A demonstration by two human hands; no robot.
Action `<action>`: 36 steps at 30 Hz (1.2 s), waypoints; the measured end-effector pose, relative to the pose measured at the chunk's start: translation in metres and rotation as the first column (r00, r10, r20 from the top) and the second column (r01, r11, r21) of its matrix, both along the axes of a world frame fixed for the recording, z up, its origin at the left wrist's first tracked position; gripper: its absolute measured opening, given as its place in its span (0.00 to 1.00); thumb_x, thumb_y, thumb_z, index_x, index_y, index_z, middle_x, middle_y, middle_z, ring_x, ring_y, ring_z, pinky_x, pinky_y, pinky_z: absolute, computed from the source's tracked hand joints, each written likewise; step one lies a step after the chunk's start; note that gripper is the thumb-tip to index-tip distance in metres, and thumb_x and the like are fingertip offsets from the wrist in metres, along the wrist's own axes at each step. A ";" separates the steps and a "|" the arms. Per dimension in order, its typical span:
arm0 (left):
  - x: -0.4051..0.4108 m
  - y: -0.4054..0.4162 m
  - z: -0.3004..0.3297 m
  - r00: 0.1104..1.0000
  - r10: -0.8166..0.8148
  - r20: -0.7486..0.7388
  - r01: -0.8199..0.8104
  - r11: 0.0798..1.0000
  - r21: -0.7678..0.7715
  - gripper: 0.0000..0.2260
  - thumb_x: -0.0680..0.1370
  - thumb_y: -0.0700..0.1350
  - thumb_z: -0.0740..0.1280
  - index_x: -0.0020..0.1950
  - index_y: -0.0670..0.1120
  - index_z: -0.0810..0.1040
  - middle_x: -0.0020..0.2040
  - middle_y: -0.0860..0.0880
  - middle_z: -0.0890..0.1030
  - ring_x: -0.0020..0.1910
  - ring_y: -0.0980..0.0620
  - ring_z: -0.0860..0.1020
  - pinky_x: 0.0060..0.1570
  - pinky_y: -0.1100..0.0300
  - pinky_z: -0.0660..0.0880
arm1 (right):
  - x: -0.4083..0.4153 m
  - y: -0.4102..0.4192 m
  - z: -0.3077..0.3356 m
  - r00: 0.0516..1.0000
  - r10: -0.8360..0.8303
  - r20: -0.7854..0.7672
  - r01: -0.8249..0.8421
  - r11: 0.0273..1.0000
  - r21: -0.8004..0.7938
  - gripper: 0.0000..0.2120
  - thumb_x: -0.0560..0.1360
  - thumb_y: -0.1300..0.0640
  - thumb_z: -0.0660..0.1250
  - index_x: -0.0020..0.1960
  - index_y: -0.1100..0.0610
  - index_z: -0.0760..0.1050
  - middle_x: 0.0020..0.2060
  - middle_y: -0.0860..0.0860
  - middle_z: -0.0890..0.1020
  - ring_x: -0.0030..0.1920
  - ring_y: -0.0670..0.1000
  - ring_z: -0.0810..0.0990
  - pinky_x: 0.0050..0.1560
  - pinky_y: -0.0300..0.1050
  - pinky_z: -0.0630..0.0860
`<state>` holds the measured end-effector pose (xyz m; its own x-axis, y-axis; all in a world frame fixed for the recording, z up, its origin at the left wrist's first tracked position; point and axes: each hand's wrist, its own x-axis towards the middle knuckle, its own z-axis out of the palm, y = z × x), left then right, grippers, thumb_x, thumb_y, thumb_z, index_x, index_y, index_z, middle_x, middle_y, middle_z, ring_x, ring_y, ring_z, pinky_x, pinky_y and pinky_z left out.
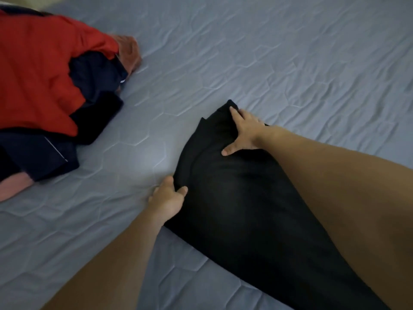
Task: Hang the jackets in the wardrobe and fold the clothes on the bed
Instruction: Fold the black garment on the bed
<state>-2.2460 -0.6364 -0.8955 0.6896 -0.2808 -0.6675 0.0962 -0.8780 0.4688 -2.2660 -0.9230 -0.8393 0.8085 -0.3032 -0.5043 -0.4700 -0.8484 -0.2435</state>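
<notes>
Across the wrinkled blue-grey quilted bed cover (245, 52), the long black denim-like garment (241, 202) runs lengthwise from near right to far centre, left hand (166, 199) pinching its left edge, right hand (242, 133) spread flat near its far end.

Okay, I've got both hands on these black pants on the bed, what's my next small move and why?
Probably fold the far end toward you. The right hand presses the black pants near their far end, the left hand pinches the side edge, and they lie stretched long on the bed.
</notes>
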 end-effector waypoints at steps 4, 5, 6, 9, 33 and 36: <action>0.001 -0.001 -0.002 1.000 -0.008 0.006 0.008 1.000 -0.011 0.16 0.80 0.56 0.61 0.65 0.51 0.67 0.65 0.45 0.73 0.65 0.39 0.71 0.66 0.42 0.69 | 0.047 0.019 0.004 0.833 0.554 0.010 -0.525 0.795 -0.303 0.67 0.58 0.35 0.78 0.78 0.46 0.33 0.79 0.51 0.38 0.77 0.55 0.35 0.71 0.62 0.30; 0.001 -0.001 -0.003 1.000 -0.009 0.009 0.009 1.000 -0.005 0.16 0.80 0.56 0.61 0.64 0.51 0.67 0.64 0.44 0.73 0.65 0.39 0.71 0.66 0.42 0.69 | 0.059 0.028 0.007 0.752 0.657 -0.052 -0.636 0.703 -0.320 0.65 0.59 0.36 0.78 0.78 0.46 0.35 0.79 0.51 0.43 0.78 0.54 0.37 0.69 0.61 0.28; 0.002 -0.001 -0.004 1.000 -0.007 0.005 0.007 1.000 -0.005 0.16 0.80 0.57 0.61 0.64 0.51 0.67 0.64 0.44 0.73 0.65 0.39 0.71 0.66 0.42 0.68 | 0.068 0.037 0.011 0.680 0.722 -0.128 -0.718 0.620 -0.318 0.62 0.60 0.37 0.78 0.79 0.46 0.39 0.79 0.51 0.50 0.78 0.53 0.41 0.69 0.60 0.28; 0.004 0.001 -0.003 1.000 0.014 -0.020 -0.015 0.999 -0.028 0.16 0.79 0.58 0.62 0.64 0.54 0.66 0.66 0.46 0.72 0.67 0.39 0.69 0.66 0.41 0.68 | 0.077 0.057 0.021 0.590 0.749 -0.300 -0.801 0.500 -0.328 0.48 0.65 0.38 0.75 0.77 0.46 0.54 0.74 0.49 0.64 0.76 0.55 0.56 0.75 0.59 0.39; 0.106 -0.007 0.606 0.885 -0.213 0.415 0.221 0.975 0.029 0.12 0.73 0.46 0.73 0.54 0.43 0.80 0.51 0.46 0.82 0.47 0.48 0.79 0.49 0.53 0.77 | 0.045 0.046 0.568 0.887 0.409 0.215 -0.213 0.775 -0.595 0.07 0.76 0.49 0.66 0.51 0.52 0.76 0.41 0.48 0.74 0.42 0.53 0.74 0.38 0.47 0.69; 0.088 0.003 0.686 0.745 -0.336 0.577 0.299 0.941 0.161 0.03 0.74 0.44 0.69 0.47 0.46 0.79 0.44 0.48 0.80 0.42 0.50 0.78 0.38 0.56 0.76 | 0.037 0.051 0.635 0.853 0.416 0.316 -0.159 0.783 -0.601 0.07 0.75 0.48 0.68 0.48 0.51 0.77 0.41 0.48 0.76 0.42 0.52 0.75 0.38 0.46 0.70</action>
